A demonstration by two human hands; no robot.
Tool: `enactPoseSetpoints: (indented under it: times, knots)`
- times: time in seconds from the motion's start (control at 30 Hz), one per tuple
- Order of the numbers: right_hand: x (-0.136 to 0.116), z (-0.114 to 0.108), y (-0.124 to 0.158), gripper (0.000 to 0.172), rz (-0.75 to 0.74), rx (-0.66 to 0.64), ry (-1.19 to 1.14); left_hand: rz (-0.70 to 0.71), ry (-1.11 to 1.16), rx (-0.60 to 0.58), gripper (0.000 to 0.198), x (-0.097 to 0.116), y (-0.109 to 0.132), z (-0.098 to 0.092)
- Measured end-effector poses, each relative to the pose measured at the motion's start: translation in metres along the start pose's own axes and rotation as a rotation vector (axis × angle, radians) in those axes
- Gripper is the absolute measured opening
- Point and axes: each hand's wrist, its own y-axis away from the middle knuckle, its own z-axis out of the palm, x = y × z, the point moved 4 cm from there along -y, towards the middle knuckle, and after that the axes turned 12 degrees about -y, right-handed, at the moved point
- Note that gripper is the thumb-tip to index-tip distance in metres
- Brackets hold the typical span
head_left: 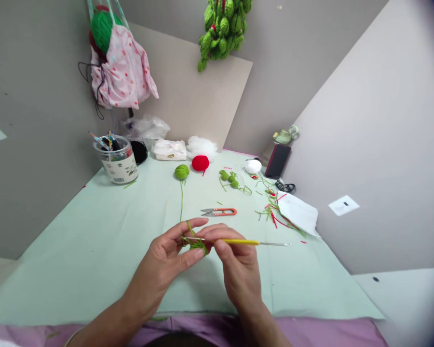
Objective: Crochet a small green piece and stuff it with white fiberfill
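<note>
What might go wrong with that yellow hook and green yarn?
The yellow hook in the right hand might slip from the green piece in the left hand, loosening a loop. Tugging the green strand could roll the green ball. The pointed snips lie just beyond the left hand, so a careless reach might prick it.

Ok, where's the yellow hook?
In the head view, the crochet hook is right of centre, in the right hand, one end at the green yarn in the left hand.
</note>
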Motion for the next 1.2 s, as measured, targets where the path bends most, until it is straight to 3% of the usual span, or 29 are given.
enactPoseSetpoints:
  times: [0.27,0.53,0.77,0.97,1.2]
  knots:
    - [0.003,-0.006,0.001,0.016,-0.016,0.002,-0.01,0.014,-0.017,-0.03,0.032,-0.002,0.0,-0.003]
    - [0.0,-0.009,0.003,0.017,-0.145,0.128,0.128,-0.008,0.019,-0.096,0.023,-0.011,-0.005,-0.003]
    - [-0.01,-0.019,0.004,0.016,-0.125,0.177,0.086,-0.116,0.067,-0.056,0.03,-0.014,-0.006,-0.007]
    - [-0.016,-0.011,0.008,0.018,-0.155,0.099,0.095,-0.096,0.053,-0.066,0.025,-0.013,-0.006,-0.008]
    - [-0.017,-0.01,0.011,0.02,-0.202,0.108,0.228,-0.046,-0.007,-0.003,0.021,-0.011,-0.004,-0.007]
